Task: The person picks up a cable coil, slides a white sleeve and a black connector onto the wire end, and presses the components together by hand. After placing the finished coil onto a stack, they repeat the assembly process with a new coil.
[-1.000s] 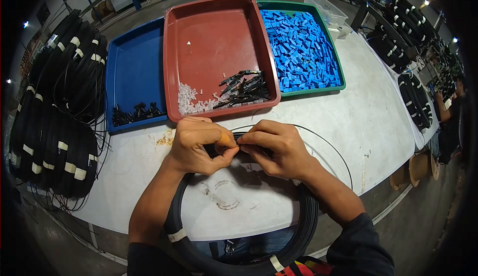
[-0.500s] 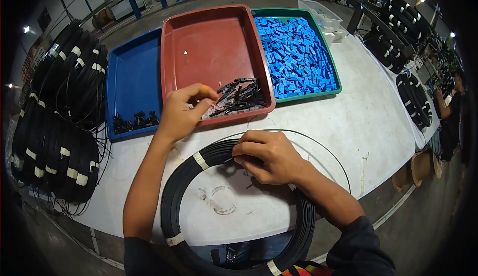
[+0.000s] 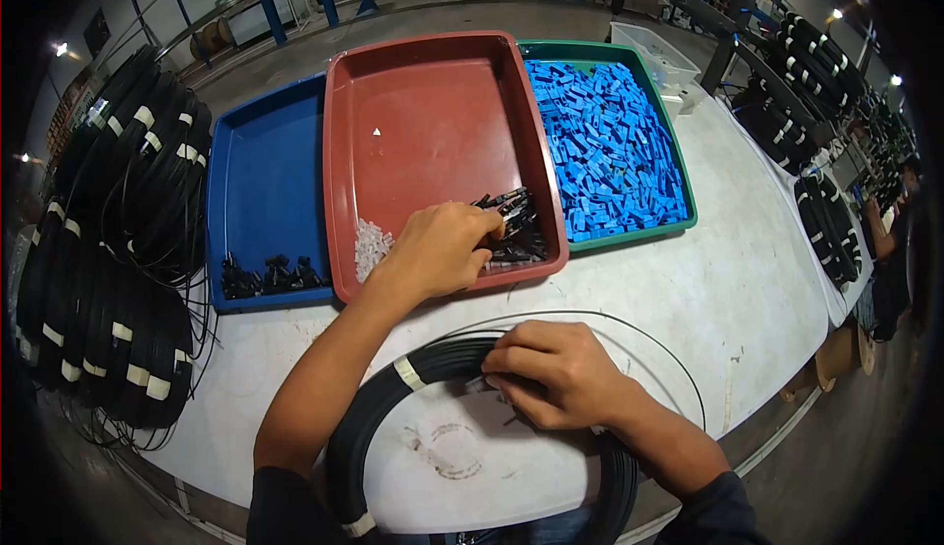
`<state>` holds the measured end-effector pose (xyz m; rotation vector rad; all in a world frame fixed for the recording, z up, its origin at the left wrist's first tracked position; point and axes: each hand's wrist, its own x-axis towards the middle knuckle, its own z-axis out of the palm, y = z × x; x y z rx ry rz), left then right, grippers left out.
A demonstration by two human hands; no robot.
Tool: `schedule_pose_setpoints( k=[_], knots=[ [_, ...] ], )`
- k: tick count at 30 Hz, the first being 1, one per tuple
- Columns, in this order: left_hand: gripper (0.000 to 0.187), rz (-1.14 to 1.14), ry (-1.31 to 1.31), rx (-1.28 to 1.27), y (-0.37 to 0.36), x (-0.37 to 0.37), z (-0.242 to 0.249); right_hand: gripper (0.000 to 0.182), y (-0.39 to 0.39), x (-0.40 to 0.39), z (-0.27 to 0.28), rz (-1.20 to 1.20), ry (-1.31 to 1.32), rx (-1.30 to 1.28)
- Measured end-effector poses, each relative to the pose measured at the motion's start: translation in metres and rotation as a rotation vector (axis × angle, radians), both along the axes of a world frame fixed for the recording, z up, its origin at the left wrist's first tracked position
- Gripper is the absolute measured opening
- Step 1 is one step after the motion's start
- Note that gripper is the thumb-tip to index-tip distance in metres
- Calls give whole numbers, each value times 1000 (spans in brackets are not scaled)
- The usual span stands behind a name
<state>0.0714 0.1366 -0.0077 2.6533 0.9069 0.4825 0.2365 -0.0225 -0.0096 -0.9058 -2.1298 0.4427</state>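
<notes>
My left hand (image 3: 444, 250) reaches into the red tray (image 3: 336, 171), its fingertips at a pile of slim black connector pieces (image 3: 521, 230). Thumb and forefinger are apart, and nothing shows plainly between them. Left of that wrist lie small clear plastic pieces (image 3: 370, 246). My right hand (image 3: 556, 373) is closed in a pinch at the upper right of a coil of black cable (image 3: 359, 447); its fingertips partly hide what they grip. Pale tape (image 3: 409, 374) binds the coil. A loose cable strand (image 3: 678, 353) arcs behind my right hand.
A blue tray (image 3: 265, 151) with small black parts (image 3: 275, 275) stands left. On the right, a green tray (image 3: 688, 191) holds many blue clips (image 3: 610, 151). More cable coils (image 3: 108, 319) are stacked at the left. A clear bin (image 3: 654, 53) sits behind the white table (image 3: 747, 279). Another person (image 3: 890, 240) is at far right.
My left hand has moved right, from the clear pieces to the black connector pieces. My right hand keeps its pinch at the coil. The whole view has shifted, so the trays appear lower.
</notes>
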Motion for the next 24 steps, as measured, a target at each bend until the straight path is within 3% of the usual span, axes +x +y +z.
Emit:
schedule_pose_setpoints(
  k=[5,7,13,24],
  knots=[
    [26,-68,-177,-76,10,-2,-10,18,0,-1,4,-4,-14,-20],
    [29,-38,-239,-349,10,-3,-4,19,-1,0,5,-7,-33,-26],
    [31,-32,-360,-468,3,-17,6,19,-1,0,4,-9,-40,-24],
    [32,68,-445,-426,-67,-59,35,23,-1,-1,-5,23,47,-37]
  ],
)
